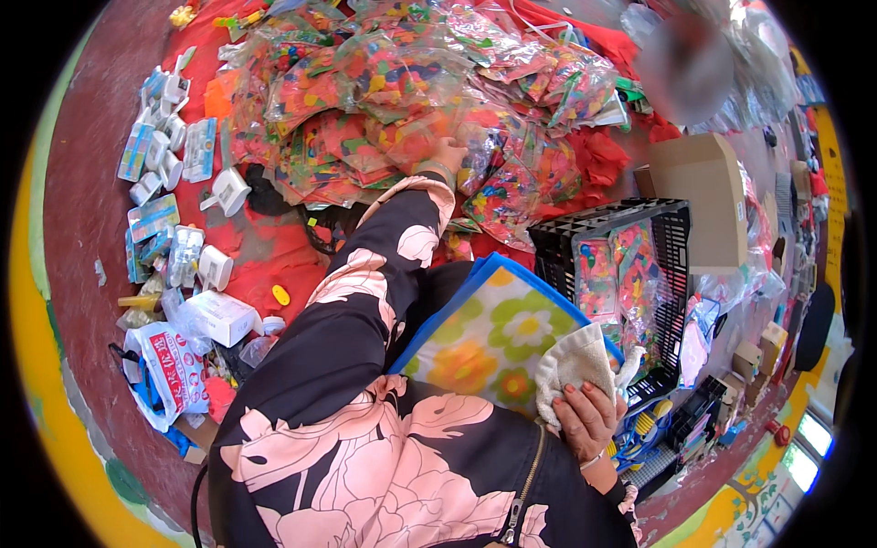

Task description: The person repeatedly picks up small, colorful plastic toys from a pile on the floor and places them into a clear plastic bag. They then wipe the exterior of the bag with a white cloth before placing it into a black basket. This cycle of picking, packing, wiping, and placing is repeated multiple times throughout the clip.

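Nearest the camera was the person's own black jacket with large pink flowers (365, 457), and just beyond it the right hand (585, 416), its fingers clenched on a white cloth (571, 365) that lay bunched against a blue-edged flowered bag (493, 333). The left hand (448, 155) was stretched far forward from the flowered bag, onto the heap of clear packets of coloured beads (411, 82) spread over a red sheet (265, 247). Its fingers rested on a packet at the near edge of the heap; whether they had closed on it could not be told, as the knuckles hid them. The packets looked light, limp and slippery, the loose contents likely to shift inside the film. A pinch at a sealed edge or corner would probably serve better than a grip across the bulging middle, and the film might tear if dragged. Count: the heap held too many overlapping packets to number, certainly dozens. A black slatted crate (671, 228), just right of the flowered bag, held at least two more such packets standing on edge. Behind the crate stood one brown cardboard box (703, 183). Left of the flowered bag, at the red sheet's edge, lay a scatter of small white boxes and blue blister cards (160, 173), well over ten, and one white printed carrier bag (169, 370).
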